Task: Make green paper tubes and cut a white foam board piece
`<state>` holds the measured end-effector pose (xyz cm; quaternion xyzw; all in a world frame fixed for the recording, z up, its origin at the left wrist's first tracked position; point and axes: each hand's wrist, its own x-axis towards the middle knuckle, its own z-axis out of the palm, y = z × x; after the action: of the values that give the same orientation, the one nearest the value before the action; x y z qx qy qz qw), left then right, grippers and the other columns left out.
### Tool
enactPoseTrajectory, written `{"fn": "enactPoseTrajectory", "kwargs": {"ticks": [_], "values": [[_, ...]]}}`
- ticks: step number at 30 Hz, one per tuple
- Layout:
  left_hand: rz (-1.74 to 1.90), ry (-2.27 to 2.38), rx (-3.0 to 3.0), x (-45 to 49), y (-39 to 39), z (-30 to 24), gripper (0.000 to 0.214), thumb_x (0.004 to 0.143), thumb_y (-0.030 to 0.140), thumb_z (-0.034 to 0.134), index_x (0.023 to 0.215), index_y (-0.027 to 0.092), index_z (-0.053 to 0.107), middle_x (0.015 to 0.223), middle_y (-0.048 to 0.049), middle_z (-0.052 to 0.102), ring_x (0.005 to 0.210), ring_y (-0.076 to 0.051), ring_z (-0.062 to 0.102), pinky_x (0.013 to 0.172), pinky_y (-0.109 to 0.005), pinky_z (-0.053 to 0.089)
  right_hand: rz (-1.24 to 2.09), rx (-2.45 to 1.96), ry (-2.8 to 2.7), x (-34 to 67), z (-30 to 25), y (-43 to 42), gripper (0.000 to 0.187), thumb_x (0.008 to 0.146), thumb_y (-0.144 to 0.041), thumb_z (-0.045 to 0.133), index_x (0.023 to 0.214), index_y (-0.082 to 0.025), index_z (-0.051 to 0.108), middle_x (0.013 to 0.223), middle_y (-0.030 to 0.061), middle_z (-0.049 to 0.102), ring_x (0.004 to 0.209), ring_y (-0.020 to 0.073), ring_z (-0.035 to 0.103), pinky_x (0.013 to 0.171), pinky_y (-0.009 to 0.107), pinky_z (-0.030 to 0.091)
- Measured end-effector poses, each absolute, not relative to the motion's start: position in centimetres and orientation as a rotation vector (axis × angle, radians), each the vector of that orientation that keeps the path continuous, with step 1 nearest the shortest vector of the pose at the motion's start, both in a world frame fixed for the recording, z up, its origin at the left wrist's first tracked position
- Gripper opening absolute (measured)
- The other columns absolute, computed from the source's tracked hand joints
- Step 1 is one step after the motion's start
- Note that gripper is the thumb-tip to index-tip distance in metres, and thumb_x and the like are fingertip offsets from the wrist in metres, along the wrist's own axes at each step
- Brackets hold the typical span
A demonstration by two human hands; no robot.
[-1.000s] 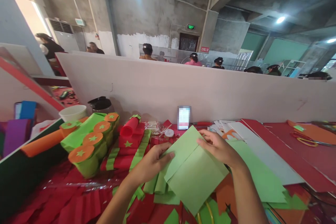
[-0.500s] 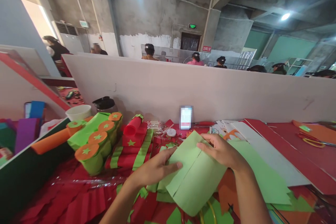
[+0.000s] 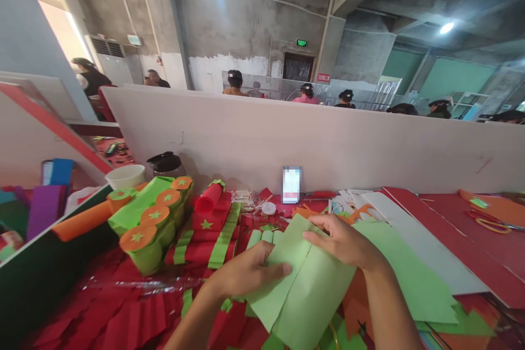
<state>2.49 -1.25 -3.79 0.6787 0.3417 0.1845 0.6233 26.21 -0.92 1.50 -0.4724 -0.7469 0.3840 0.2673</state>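
I hold a folded sheet of light green paper (image 3: 305, 290) over the table, one flap lapped over the other along a slanted edge. My left hand (image 3: 246, 272) pinches the left flap with the thumb on top. My right hand (image 3: 342, 240) presses the upper right part, fingers curled over the fold. Several small green paper rolls (image 3: 264, 237) lie just behind the sheet.
A green craft piece with orange star discs (image 3: 150, 217) and a red one with green stripes (image 3: 207, 224) stand at left. A phone (image 3: 291, 184) leans on the white partition (image 3: 328, 142). Large green (image 3: 414, 279), white and red sheets lie at right, scissors (image 3: 490, 223) far right. People sit beyond the partition.
The two flaps have closed further, so the green sheet is narrower. My left hand has slid right over its flap, and the sheet sits lower in view.
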Motion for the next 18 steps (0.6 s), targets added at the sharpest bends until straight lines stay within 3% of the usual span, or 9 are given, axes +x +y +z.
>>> {"fn": "enactPoseTrajectory", "kwargs": {"ticks": [6,11,18], "values": [[0.475,0.815,1.632,1.9,-1.2,-3.2,0.038,0.087,0.052,0.058,0.085,0.014,0.066,0.077,-0.0027,0.065,0.066,-0.014,0.056,0.055,-0.022,0.042,1.057,-1.279,-1.97,26.2,1.2,-0.7,0.021,0.087,-0.04,0.061,0.081,-0.022,0.069,0.075,0.0015,0.069,0.067,0.0197,0.061,0.057,0.028,0.045],[0.493,0.815,1.491,1.9,-1.1,-3.6,0.04,0.084,0.053,0.062,0.094,0.014,0.066,0.085,-0.0048,0.07,0.073,-0.016,0.062,0.062,-0.024,0.048,1.068,-1.262,-1.95,26.1,1.1,-0.7,0.021,0.088,-0.041,0.06,0.087,-0.022,0.069,0.079,0.0017,0.07,0.074,0.0216,0.064,0.063,0.03,0.049],[0.685,0.88,1.312,1.2,-0.4,-3.7,0.042,0.084,0.052,0.064,0.097,0.013,0.067,0.089,-0.0092,0.073,0.071,-0.019,0.067,0.061,-0.027,0.051,1.126,-1.302,-1.688,28.2,0.9,-0.3,0.034,0.088,-0.048,0.06,0.114,-0.025,0.063,0.102,0.0065,0.072,0.093,0.0253,0.068,0.076,0.035,0.052]]}}
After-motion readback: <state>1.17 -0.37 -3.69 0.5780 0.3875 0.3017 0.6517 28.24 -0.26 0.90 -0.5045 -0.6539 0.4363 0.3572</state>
